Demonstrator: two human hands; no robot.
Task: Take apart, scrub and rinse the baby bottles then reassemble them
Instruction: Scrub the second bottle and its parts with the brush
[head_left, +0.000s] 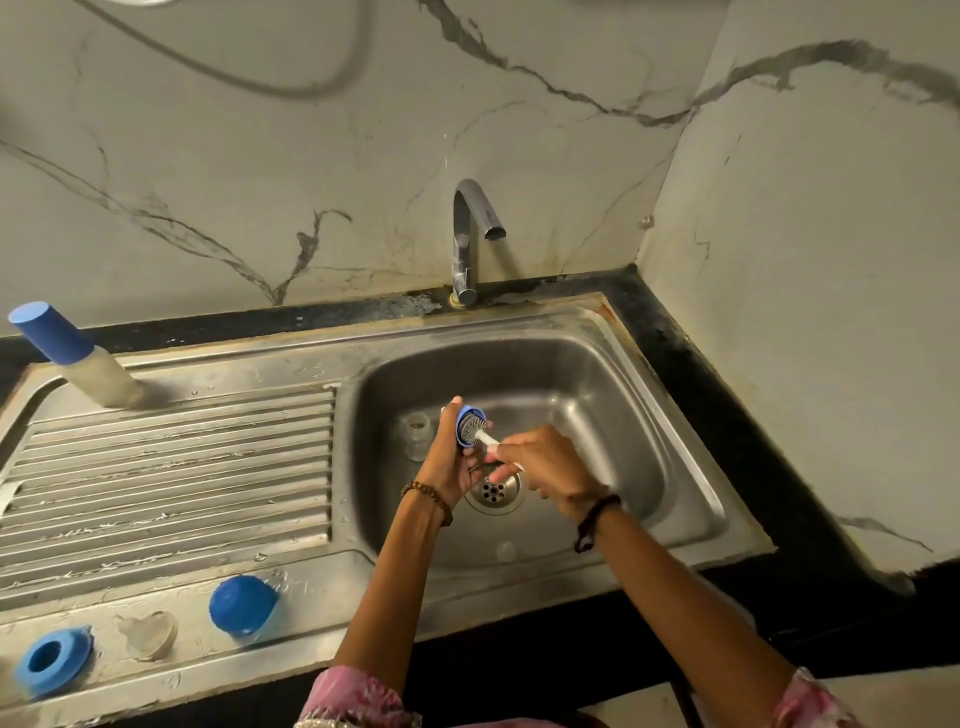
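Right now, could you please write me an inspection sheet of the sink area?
Surface: steel sink with ribbed drainboard, wet and stained; tap not running.
Job's things: blue collar being scrubbed with a brush; clear bottle in the basin; capped bottle upright on the drainboard; blue cap, clear teat and blue ring on the front ledge.
Clutter: nothing seen.
Grippers: left hand holds the collar; right hand grips the brush handle.
Cables: grey hose against the wall.
Surroundings: marble-patterned walls, dark countertop.
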